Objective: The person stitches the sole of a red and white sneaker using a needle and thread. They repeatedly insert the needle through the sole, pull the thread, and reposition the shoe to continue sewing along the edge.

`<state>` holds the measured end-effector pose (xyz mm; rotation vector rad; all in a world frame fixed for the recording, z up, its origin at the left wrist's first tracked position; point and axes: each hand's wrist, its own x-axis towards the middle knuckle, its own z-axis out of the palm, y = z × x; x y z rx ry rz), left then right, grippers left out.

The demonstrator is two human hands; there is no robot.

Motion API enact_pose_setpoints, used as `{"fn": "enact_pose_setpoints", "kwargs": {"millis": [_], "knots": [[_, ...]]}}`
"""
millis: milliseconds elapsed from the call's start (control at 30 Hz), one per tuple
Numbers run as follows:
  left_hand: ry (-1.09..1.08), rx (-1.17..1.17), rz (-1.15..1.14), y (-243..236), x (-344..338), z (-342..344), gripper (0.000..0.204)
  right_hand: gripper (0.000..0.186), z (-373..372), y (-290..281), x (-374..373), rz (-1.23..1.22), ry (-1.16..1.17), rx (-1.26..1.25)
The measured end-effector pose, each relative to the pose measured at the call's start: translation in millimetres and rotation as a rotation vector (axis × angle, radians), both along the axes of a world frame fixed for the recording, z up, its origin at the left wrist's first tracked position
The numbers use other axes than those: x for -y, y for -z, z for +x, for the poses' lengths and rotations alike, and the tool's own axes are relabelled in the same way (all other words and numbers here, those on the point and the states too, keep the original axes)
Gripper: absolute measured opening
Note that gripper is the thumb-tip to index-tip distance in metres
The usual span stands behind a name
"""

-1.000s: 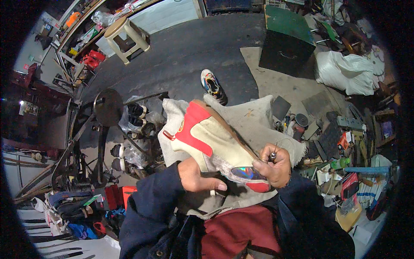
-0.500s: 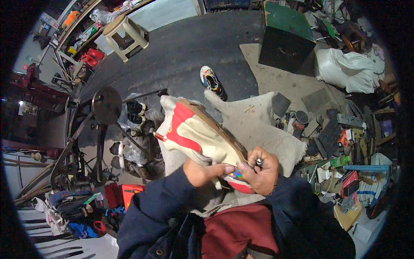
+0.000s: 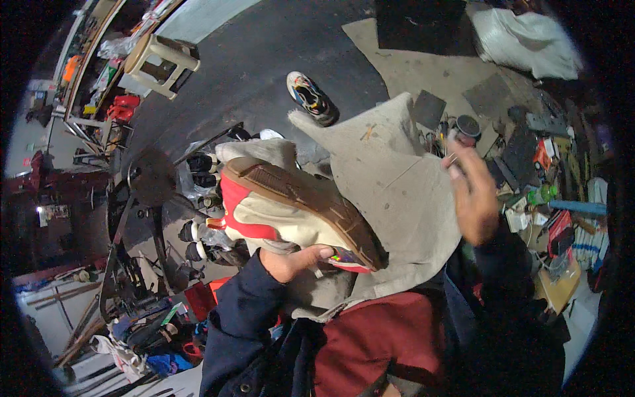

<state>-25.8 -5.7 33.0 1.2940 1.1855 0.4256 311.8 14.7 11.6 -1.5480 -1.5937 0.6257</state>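
A cream-and-red sneaker (image 3: 284, 218) lies on its side over my lap, its brown sole (image 3: 311, 202) turned up and to the right. My left hand (image 3: 291, 262) grips the shoe by its near side, thumb pressed close to a shiny multicoloured patch. Off to the right, my right hand (image 3: 475, 198) is raised away from the shoe above the cloth's edge. Its fingers are bent around a thin needle-like tool (image 3: 453, 159), blurred and mostly hidden. A faint thread-like line crosses the grey cloth (image 3: 390, 159) spread beneath the shoe.
Another sneaker (image 3: 311, 96) stands on the dark floor ahead. At left are a metal stand with a round plate (image 3: 152, 177) and several shoes. A plastic stool (image 3: 162, 65) is far left. Tools and boxes crowd the right, near a white sack (image 3: 526, 45).
My right hand has left the shoe and moved right and away from me. More of the brown sole shows now. My left hand still holds the shoe. The view has shifted.
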Motion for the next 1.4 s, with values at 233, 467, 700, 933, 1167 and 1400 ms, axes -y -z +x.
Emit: {"fn": "enact_pose_setpoints", "kwargs": {"millis": [233, 467, 700, 933, 1167, 1400], "knots": [[0.034, -0.033, 0.077, 2.3, -4.3, 0.7, 0.038, 0.047, -45.8, -16.2, 67.6, -0.327, -0.582, -0.275], [0.053, -0.047, 0.077, 0.1, -4.5, 1.3, 0.037, 0.046, -47.3, -13.0, 54.9, -0.254, -0.644, -0.328], [0.097, 0.005, 0.100, 1.5, -4.4, 1.8, 0.045, 0.042, -41.0, -24.5, 47.3, -0.381, -0.685, -0.268], [0.166, -0.003, 0.266, 7.1, -4.6, 8.6, 0.042, 0.030, -27.6, -57.4, -9.7, -0.680, -0.848, -0.100], [0.144, 0.008, 0.195, 14.4, -4.8, 7.3, 0.024, 0.029, -49.0, -61.5, -34.1, -0.470, -1.060, 0.049], [0.124, 0.137, 0.291, 32.5, -10.6, 0.9, 0.017, 0.032, -69.5, -59.5, -27.7, -0.433, -1.014, 0.184]]}}
